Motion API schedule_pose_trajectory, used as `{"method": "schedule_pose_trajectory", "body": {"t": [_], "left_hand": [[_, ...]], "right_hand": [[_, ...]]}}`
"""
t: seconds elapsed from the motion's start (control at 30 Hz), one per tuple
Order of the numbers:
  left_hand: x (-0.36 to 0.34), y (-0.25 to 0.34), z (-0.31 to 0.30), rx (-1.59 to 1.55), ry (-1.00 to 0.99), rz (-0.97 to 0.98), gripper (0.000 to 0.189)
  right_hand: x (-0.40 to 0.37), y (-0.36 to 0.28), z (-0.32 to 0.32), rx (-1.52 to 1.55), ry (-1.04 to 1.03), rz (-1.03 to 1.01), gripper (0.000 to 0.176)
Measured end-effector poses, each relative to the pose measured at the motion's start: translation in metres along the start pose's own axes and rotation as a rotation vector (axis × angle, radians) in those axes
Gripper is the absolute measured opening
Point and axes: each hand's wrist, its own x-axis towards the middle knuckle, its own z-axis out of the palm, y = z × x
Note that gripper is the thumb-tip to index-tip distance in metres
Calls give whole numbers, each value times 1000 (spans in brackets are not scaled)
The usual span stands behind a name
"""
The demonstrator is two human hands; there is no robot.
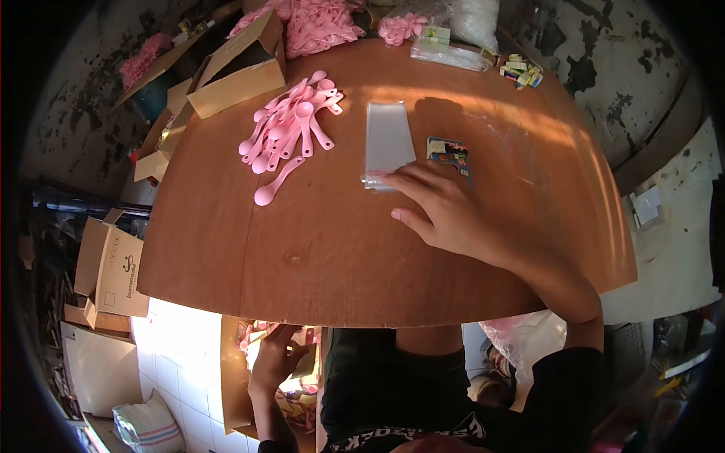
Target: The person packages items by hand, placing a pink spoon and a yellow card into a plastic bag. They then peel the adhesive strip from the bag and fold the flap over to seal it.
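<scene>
Near the middle of the surface [340, 264], a flat stack of clear plastic bags [389, 140] is laid, and its near end is touched by the right hand [445, 208]. The fingers [411, 188] of that hand are extended and loosely spread, with the thumb held well apart; nothing is seen to be gripped between them.

The left hand [273, 366] is held below the front edge, at an open carton [233, 377] in which pink and pale items can be seen. Its fingers are bent near a brownish flat piece [305, 361], but whether that piece is gripped cannot be told.

The step in hand is judged to be the separating of one bag from the stack. For the next move, a single edge would need to be caught by fingertip and thumb, so that only one bag is lifted.

Just beside the right hand, printed cards [448, 153] are partly covered by it. To the left of the bags, pink spoons [291, 124] are heaped, and one loose spoon [278, 182] is left just in front of the heap.
</scene>
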Motion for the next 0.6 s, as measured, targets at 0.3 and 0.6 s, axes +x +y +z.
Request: {"method": "schedule_pose_trajectory", "body": {"t": [0.3, 0.6], "left_hand": [[-40, -178, 38, 457, 151, -319, 79], [-12, -20, 2, -189, -336, -140, 49]], "right_hand": [[-5, 34, 38, -385, -133, 41, 55], [0, 27, 30, -374, -22, 29, 42]]}}
